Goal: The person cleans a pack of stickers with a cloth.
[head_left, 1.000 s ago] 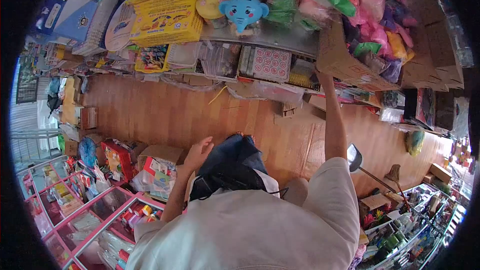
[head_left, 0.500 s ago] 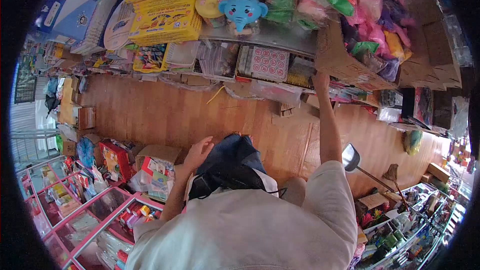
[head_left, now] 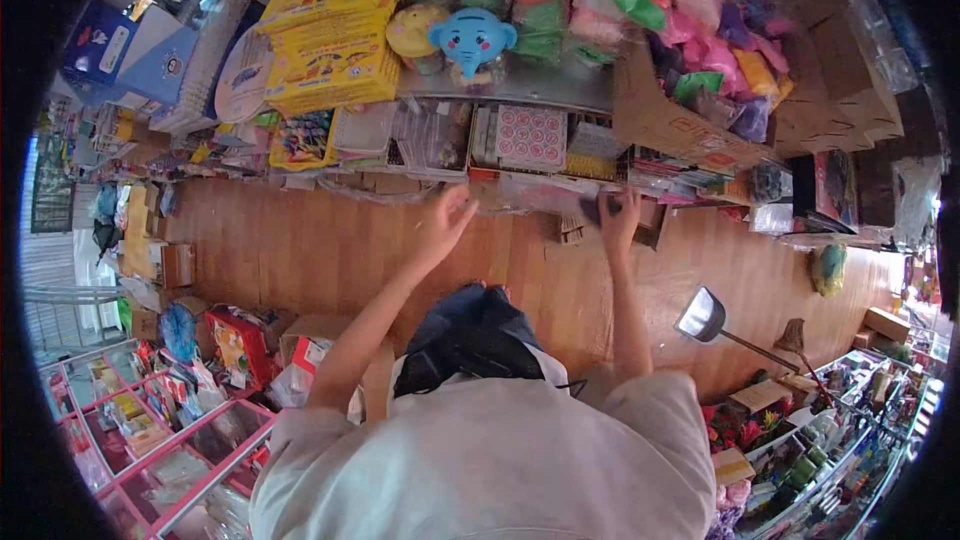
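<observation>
My left hand (head_left: 447,222) is raised in front of the lower shelf, fingers apart and slightly blurred, with nothing visible in it. Further right, my right hand (head_left: 619,220) has its fingers closed on a small dark flat item (head_left: 594,207), whose kind I cannot make out. It is just below the shelf edge, beside a brown cardboard piece (head_left: 650,224). Between and above the hands, a sheet of round red-and-white stickers (head_left: 531,134) lies in a shelf compartment. Clear plastic wrapping (head_left: 535,190) hangs along the shelf front.
Yellow modelling clay boxes (head_left: 330,35), a blue elephant toy (head_left: 472,40) and a cardboard carton (head_left: 690,130) of colourful bags stand on the upper shelf. A long-handled dustpan (head_left: 702,315) is at right. Pink-framed display compartments (head_left: 190,465) are at lower left.
My left hand has moved forward from beside my lap to the shelf front. My right hand has drawn back from under the carton, now with a dark item in its fingers.
</observation>
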A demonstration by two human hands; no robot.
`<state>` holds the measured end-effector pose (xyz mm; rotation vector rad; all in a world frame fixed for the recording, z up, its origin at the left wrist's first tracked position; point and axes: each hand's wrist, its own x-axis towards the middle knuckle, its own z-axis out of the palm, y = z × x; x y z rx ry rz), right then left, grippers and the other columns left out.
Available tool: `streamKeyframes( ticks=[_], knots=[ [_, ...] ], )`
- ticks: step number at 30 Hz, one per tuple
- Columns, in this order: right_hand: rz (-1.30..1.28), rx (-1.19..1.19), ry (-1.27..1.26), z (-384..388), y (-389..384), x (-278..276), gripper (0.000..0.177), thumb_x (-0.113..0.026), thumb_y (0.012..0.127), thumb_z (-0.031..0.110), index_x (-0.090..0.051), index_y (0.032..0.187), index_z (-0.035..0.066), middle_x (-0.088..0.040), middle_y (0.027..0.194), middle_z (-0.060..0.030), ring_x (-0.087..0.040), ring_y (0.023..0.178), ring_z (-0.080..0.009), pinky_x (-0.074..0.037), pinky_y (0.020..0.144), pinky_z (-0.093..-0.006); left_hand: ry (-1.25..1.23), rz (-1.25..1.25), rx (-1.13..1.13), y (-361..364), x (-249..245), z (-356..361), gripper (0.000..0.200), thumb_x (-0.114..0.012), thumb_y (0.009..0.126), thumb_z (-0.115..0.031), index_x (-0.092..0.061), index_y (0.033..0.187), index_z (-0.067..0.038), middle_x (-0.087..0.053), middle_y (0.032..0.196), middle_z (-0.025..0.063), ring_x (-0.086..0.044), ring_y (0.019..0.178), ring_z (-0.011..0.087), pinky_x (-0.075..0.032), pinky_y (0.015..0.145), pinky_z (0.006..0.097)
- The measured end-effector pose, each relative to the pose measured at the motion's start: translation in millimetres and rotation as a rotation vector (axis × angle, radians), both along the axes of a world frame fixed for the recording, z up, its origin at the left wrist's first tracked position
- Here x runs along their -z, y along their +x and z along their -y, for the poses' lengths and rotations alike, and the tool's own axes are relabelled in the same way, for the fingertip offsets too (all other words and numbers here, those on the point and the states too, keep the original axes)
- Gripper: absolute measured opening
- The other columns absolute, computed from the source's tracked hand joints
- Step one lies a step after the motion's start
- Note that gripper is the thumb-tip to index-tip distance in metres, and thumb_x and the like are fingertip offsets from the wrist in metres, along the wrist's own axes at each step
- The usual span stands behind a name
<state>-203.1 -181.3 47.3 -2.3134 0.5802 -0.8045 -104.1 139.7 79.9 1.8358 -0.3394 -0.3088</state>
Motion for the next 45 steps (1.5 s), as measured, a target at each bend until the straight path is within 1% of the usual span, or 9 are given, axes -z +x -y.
streamKeyframes(
  ticks=[7, 10, 13, 18, 24, 30, 34, 36, 45],
  knots=[
    [-0.177, 0.227, 0.561, -91.1, -198.0, 19.2, 0.025, -0.069, 0.080, 0.014, -0.062, 0.097, -0.002, -0.062, 0.085, -0.0113, -0.059, 0.080, -0.0214, -0.047, 0.073, -0.0331, 0.456, 0.052, 0.012, 106.8, 61.0, 97.2, 0.060, -0.071, 0.076, -0.044, -0.056, 0.104, 0.007, -0.061, 0.103, 0.0244, -0.062, 0.091, 0.0334, -0.049, 0.076, 0.0381],
    [-0.210, 0.510, 0.757, -118.3, -243.5, -55.5, 0.019, -0.066, 0.081, 0.011, -0.065, 0.095, -0.002, -0.066, 0.085, -0.0090, -0.059, 0.084, -0.0152, -0.045, 0.079, -0.0297, 0.497, 0.100, 0.012, 116.3, 79.0, 113.0, 0.061, -0.074, 0.069, -0.050, -0.062, 0.093, 0.005, -0.064, 0.093, 0.0237, -0.063, 0.086, 0.0348, -0.048, 0.073, 0.0398],
    [-0.109, 0.614, 0.464, -122.1, -311.2, -27.0, 0.016, -0.066, 0.082, 0.009, -0.065, 0.091, -0.003, -0.064, 0.081, -0.0077, -0.056, 0.080, -0.0126, -0.045, 0.074, -0.0293, 0.344, -0.151, -0.109, 119.7, 98.1, 114.2, 0.048, -0.081, 0.065, -0.038, -0.067, 0.084, 0.003, -0.068, 0.080, 0.0153, -0.065, 0.077, 0.0286, -0.048, 0.070, 0.0370],
    [-0.058, 0.688, 0.565, -105.4, -350.6, -25.2, 0.019, -0.064, 0.085, 0.013, -0.064, 0.092, -0.005, -0.064, 0.083, -0.0065, -0.056, 0.078, -0.0119, -0.045, 0.072, -0.0259, -0.007, -0.427, -0.184, 119.8, 81.7, 106.6, 0.031, -0.081, 0.068, -0.025, -0.067, 0.080, 0.000, -0.066, 0.074, 0.0039, -0.057, 0.060, 0.0133, -0.045, 0.056, 0.0298],
    [-0.096, 0.405, 0.776, -53.9, -234.5, -105.4, 0.025, -0.064, 0.085, 0.018, -0.063, 0.096, -0.004, -0.066, 0.086, -0.0085, -0.057, 0.082, -0.0133, -0.045, 0.076, -0.0279, -0.133, -0.423, -0.086, 88.2, 11.8, 82.0, 0.026, -0.076, 0.074, -0.021, -0.067, 0.086, 0.000, -0.065, 0.079, 0.0043, -0.057, 0.066, 0.0096, -0.044, 0.061, 0.0244],
    [-0.155, -0.230, 0.238, -30.6, -79.4, -175.6, 0.045, -0.069, 0.080, 0.026, -0.058, 0.113, -0.002, -0.064, 0.105, -0.0196, -0.059, 0.106, -0.0298, -0.045, 0.087, -0.0319, -0.177, -0.381, 0.248, 18.6, -64.6, 49.2, 0.034, -0.075, 0.077, -0.019, -0.065, 0.099, 0.005, -0.066, 0.089, 0.0025, -0.058, 0.081, 0.0077, -0.045, 0.071, 0.0237],
    [-0.320, -0.552, 0.215, -7.5, -26.5, -150.9, 0.043, -0.072, 0.078, 0.024, -0.060, 0.109, -0.003, -0.065, 0.101, -0.0124, -0.061, 0.092, -0.0203, -0.045, 0.084, -0.0293, -0.147, -0.312, 0.353, -11.5, -87.9, 38.5, 0.035, -0.073, 0.077, -0.015, -0.064, 0.105, 0.004, -0.066, 0.094, 0.0033, -0.058, 0.083, 0.0072, -0.044, 0.075, 0.0219],
    [-0.621, -0.781, 0.556, -8.3, -14.5, -176.6, 0.043, -0.074, 0.076, 0.026, -0.062, 0.106, -0.002, -0.065, 0.101, -0.0091, -0.059, 0.092, -0.0160, -0.044, 0.083, -0.0282, -0.149, -0.317, 0.374, -14.0, -88.6, 32.5, 0.036, -0.072, 0.078, -0.010, -0.062, 0.109, 0.004, -0.065, 0.098, 0.0042, -0.058, 0.086, 0.0083, -0.045, 0.076, 0.0218],
    [-0.410, -0.615, 0.773, 5.3, -40.9, -138.7, 0.036, -0.073, 0.075, 0.027, -0.067, 0.100, 0.001, -0.067, 0.091, -0.0074, -0.059, 0.085, -0.0142, -0.044, 0.078, -0.0290, -0.236, -0.481, 0.285, -7.0, -68.5, 35.7, 0.039, -0.055, 0.092, -0.033, -0.059, 0.112, 0.000, -0.064, 0.102, 0.0067, -0.058, 0.094, 0.0131, -0.045, 0.081, 0.0268]
  ],
)
